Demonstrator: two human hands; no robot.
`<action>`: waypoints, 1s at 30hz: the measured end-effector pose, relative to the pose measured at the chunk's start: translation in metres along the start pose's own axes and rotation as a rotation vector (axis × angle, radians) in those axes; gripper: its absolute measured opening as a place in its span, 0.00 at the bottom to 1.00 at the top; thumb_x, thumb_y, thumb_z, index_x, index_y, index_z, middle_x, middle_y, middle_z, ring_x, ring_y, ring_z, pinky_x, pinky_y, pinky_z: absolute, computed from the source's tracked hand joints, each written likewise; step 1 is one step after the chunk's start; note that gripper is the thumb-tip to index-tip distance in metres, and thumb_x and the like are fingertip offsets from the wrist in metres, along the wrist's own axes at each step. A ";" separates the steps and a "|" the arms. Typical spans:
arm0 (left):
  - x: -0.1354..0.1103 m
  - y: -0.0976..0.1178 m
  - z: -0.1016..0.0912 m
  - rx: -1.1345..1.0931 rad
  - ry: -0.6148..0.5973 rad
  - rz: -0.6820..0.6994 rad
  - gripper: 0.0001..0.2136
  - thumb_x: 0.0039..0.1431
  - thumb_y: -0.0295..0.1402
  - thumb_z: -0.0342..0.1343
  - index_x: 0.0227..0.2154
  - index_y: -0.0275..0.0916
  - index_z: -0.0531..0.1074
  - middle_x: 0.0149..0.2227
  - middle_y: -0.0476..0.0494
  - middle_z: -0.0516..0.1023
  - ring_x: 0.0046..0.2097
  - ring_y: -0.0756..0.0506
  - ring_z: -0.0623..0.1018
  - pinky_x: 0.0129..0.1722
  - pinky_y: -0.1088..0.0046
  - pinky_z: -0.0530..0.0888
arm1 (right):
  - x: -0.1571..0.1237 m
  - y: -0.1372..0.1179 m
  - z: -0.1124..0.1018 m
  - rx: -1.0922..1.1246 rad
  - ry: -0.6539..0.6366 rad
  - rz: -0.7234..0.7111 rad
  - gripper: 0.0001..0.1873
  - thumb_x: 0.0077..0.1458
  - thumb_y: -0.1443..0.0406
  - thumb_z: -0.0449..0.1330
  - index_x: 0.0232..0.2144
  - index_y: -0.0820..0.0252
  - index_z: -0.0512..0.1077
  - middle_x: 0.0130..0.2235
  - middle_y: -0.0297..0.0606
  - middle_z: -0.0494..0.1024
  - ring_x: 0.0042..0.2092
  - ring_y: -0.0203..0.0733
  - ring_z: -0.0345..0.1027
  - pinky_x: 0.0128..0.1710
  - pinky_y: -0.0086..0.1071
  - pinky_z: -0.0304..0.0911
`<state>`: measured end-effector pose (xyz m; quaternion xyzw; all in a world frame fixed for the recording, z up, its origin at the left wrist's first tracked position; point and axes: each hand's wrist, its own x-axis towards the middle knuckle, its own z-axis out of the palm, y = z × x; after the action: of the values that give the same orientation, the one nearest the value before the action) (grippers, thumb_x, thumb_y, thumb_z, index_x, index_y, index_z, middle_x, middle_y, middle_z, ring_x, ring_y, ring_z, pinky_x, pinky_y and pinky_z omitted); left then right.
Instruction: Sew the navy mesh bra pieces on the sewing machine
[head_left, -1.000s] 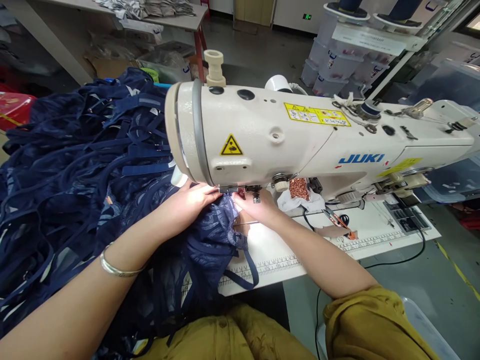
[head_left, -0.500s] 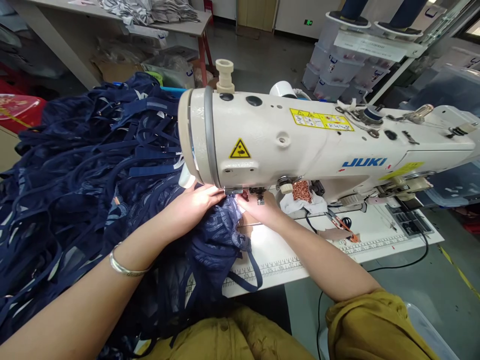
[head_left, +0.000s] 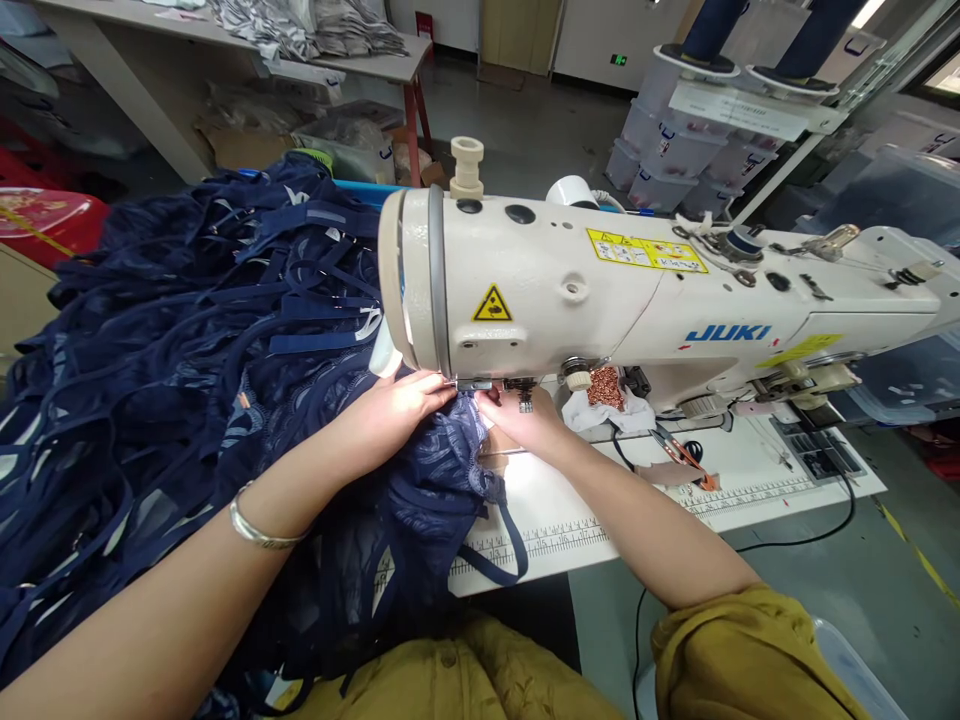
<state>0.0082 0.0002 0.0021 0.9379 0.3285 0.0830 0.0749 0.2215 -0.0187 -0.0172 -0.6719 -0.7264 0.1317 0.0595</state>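
Note:
A navy lace garment [head_left: 442, 460] with a thin strap lies under the head of a white sewing machine [head_left: 540, 285]. My left hand [head_left: 409, 405] presses down on it left of the needle area, fingers close together with their tips partly behind the machine head. On the other side, my right hand [head_left: 521, 415] has thumb and fingers closed at the garment's scalloped lace edge. Machine parts cover some of those fingers, and the needle itself is hidden. The garment's lower part and strap hang over the front of the white machine table [head_left: 555, 555].
A large heap of navy garments [head_left: 172, 330] spreads on the left. Right of my hand are copper-coloured mesh [head_left: 604, 387] on white cloth, orange-handled snips [head_left: 694, 465] and a dark parts tray [head_left: 814, 450]. Thread cones [head_left: 709, 30] stand above, and a red stool [head_left: 52, 220] is far left.
The view has shifted slightly, so the machine head and heap appear a little further right. Both hands keep nearly the same place on the garment.

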 end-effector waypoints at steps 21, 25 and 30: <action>0.004 0.024 -0.011 0.323 0.021 0.025 0.14 0.63 0.22 0.45 0.43 0.32 0.74 0.45 0.33 0.77 0.51 0.39 0.74 0.52 0.59 0.69 | 0.003 -0.001 0.003 0.168 0.042 -0.078 0.14 0.61 0.58 0.53 0.32 0.57 0.75 0.35 0.33 0.81 0.39 0.39 0.73 0.42 0.29 0.62; 0.004 0.020 -0.006 0.250 0.072 0.025 0.14 0.63 0.22 0.44 0.43 0.33 0.74 0.45 0.33 0.76 0.51 0.37 0.73 0.52 0.56 0.69 | 0.009 0.005 0.003 0.356 -0.026 -0.198 0.14 0.63 0.59 0.51 0.35 0.57 0.74 0.37 0.32 0.81 0.40 0.35 0.73 0.43 0.26 0.63; 0.008 0.005 0.003 0.165 0.011 -0.055 0.17 0.66 0.26 0.41 0.49 0.37 0.73 0.48 0.38 0.77 0.50 0.41 0.74 0.51 0.60 0.71 | 0.006 0.006 0.007 0.136 0.045 -0.157 0.18 0.64 0.56 0.48 0.40 0.55 0.76 0.40 0.37 0.81 0.44 0.42 0.72 0.45 0.32 0.62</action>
<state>0.0180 0.0013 0.0014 0.9309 0.3604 0.0588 -0.0022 0.2250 -0.0136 -0.0259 -0.6101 -0.7647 0.1604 0.1314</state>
